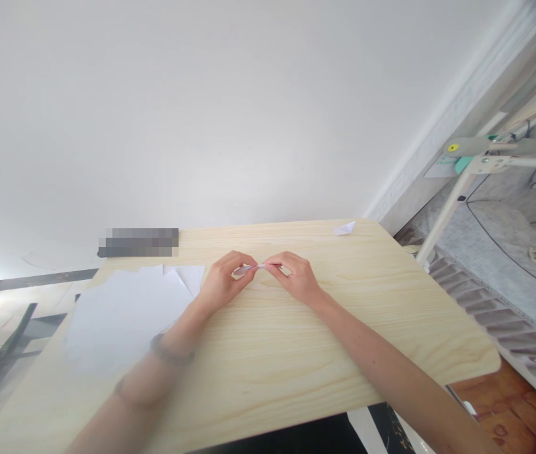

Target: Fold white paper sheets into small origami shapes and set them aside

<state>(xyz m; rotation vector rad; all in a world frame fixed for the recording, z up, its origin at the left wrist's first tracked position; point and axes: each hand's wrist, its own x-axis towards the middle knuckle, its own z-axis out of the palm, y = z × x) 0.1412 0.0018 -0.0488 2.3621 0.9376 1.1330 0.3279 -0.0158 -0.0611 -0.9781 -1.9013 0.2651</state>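
Observation:
Between my two hands is a small folded piece of white paper point(244, 270), held just above the middle of the table. My left hand point(227, 277) pinches it with thumb and fingertips, and part of the paper shows inside that grip. Fingertips of my right hand point(296, 275) close on its other end, close to the left fingertips. Most of the paper is hidden by the fingers, so its full shape cannot be made out. To the left, partly under my left forearm, lies a spread of white paper sheets point(126, 309).
A small folded white paper shape point(345, 228) lies at the back right of the light wooden table point(343, 378). At the back left is a dark, pixelated object point(140, 243). A white wall rises behind; a white metal frame point(452, 195) stands beyond the right edge.

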